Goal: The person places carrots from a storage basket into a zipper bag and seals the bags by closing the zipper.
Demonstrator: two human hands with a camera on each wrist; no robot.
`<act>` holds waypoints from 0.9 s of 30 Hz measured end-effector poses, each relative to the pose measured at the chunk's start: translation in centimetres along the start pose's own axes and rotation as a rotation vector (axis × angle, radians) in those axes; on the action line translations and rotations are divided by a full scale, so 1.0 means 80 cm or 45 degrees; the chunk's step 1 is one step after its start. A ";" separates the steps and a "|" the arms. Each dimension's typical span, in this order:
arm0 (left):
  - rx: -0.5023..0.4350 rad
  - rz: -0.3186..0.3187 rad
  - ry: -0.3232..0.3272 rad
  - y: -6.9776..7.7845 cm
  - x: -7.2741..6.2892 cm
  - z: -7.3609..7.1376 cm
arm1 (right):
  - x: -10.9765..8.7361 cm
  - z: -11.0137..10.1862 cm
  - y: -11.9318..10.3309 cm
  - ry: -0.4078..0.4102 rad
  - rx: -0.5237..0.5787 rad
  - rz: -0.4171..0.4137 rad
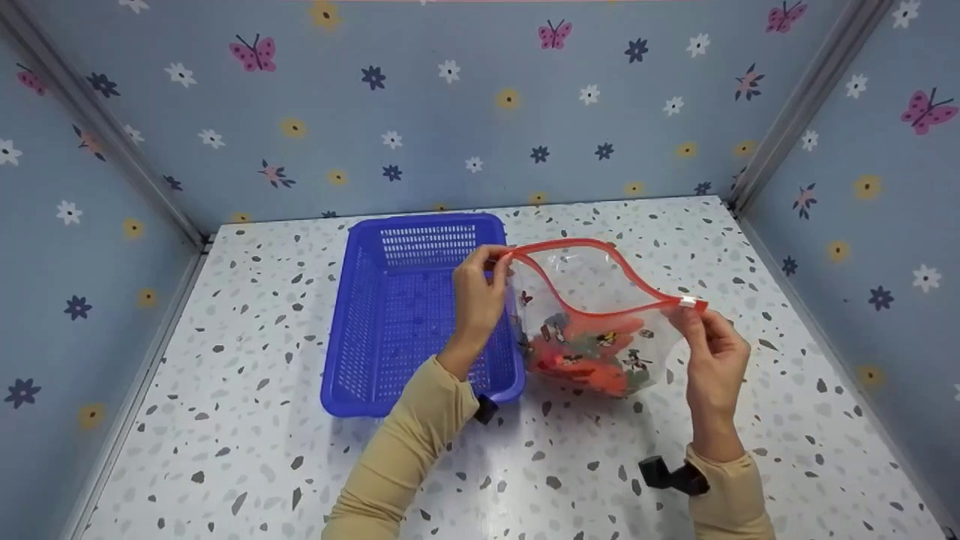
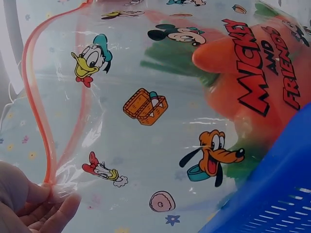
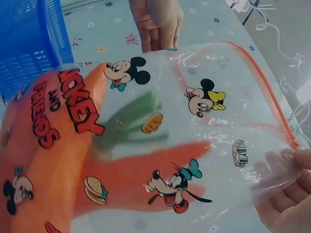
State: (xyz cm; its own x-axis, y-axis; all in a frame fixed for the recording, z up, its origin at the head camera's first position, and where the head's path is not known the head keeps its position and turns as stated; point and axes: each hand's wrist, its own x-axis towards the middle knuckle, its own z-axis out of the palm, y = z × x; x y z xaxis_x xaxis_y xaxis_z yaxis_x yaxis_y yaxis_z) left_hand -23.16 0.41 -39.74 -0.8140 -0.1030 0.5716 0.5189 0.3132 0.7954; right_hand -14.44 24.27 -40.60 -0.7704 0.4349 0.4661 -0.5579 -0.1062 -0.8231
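Note:
A clear zip bag (image 1: 574, 243) printed with cartoon characters stands on the table with its red-edged mouth spread wide. Inside are what look like orange carrots (image 3: 146, 170) with green tops, blurred through the film. My left hand (image 1: 480, 296) pinches the mouth's left corner between thumb and fingers. At the other corner, beside the white slider (image 1: 687, 301), my right hand (image 1: 716, 360) pinches the bag's edge. Both grips also appear close up, the left hand (image 2: 29, 204) in the left wrist view and the right hand (image 3: 286, 199) in the right wrist view.
A blue perforated basket (image 1: 336, 330) stands just left of the bag, partly behind my left forearm; nothing shows inside it. The speckled white table (image 1: 247, 315) is enclosed by flower-patterned panels (image 1: 450, 112) at the back and sides.

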 end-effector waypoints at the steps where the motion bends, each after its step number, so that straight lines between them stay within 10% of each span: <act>1: 0.015 0.004 0.003 -0.001 -0.001 -0.002 | -0.001 0.002 0.001 0.005 0.029 -0.001; 16: 0.245 0.186 -0.053 0.043 -0.012 -0.009 | -0.014 0.020 0.013 0.165 0.074 -0.078; 27: 0.275 0.494 -0.338 0.104 -0.042 0.023 | -0.022 0.023 0.015 0.245 0.065 -0.049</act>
State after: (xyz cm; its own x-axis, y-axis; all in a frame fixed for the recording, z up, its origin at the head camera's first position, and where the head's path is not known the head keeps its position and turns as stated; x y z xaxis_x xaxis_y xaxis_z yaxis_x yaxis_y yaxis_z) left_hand -16.59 5.13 -35.41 -0.6251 0.2934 0.7233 0.7528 0.4713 0.4595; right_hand -14.36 21.71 -41.80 -0.6778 0.6021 0.4221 -0.6043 -0.1292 -0.7862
